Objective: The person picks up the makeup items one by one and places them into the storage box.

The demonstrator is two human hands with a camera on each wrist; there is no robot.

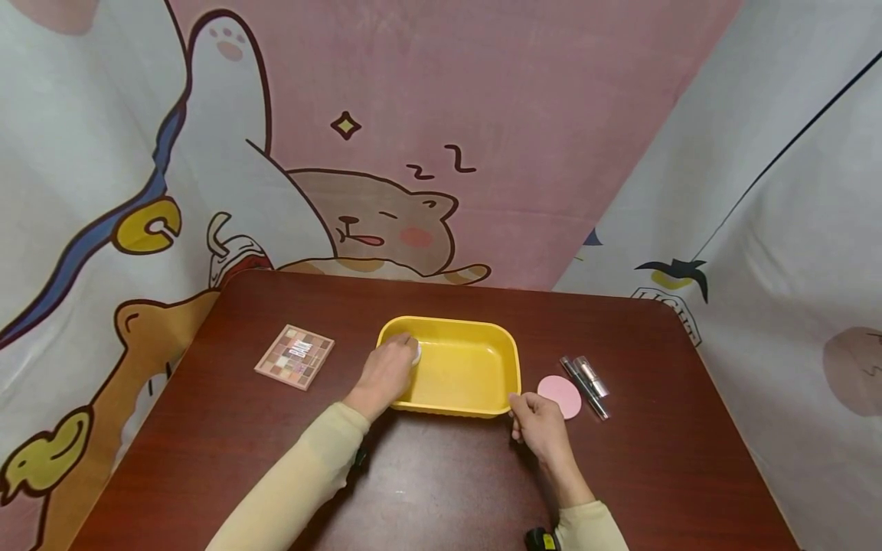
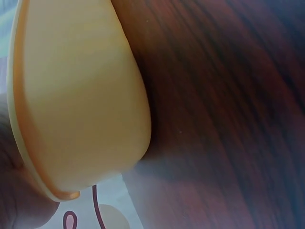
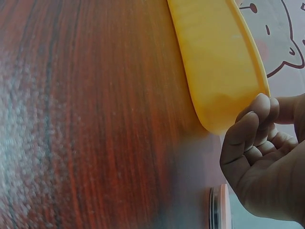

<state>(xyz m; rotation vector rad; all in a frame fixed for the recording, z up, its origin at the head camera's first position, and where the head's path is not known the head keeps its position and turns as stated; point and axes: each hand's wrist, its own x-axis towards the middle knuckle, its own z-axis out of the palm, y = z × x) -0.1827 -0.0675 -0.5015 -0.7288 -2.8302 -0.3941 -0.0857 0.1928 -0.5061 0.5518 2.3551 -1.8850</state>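
A yellow plastic tray (image 1: pixel 462 371) with a raised rim stands mid-table. Over its left end, my left hand (image 1: pixel 389 371) reaches inside and holds a small white object (image 1: pixel 417 353), mostly hidden by the fingers. In the left wrist view, the tray's outer wall (image 2: pixel 86 95) hides most of that hand's fingers (image 2: pixel 24 195). At the tray's near right corner, my right hand (image 1: pixel 540 425) pinches the rim between thumb and curled fingers, as the right wrist view also shows on the tray wall (image 3: pixel 219 62). Just right of this hand lies a round pink compact (image 1: pixel 560 396).
Two slim cosmetic tubes, one dark and silver (image 1: pixel 584 388) and one clear and silver (image 1: pixel 591 376), lie right of the compact. An eyeshadow palette (image 1: pixel 295 357) lies on the left of the brown table (image 1: pixel 441 482). A printed cartoon curtain (image 1: pixel 517 138) hangs behind the table.
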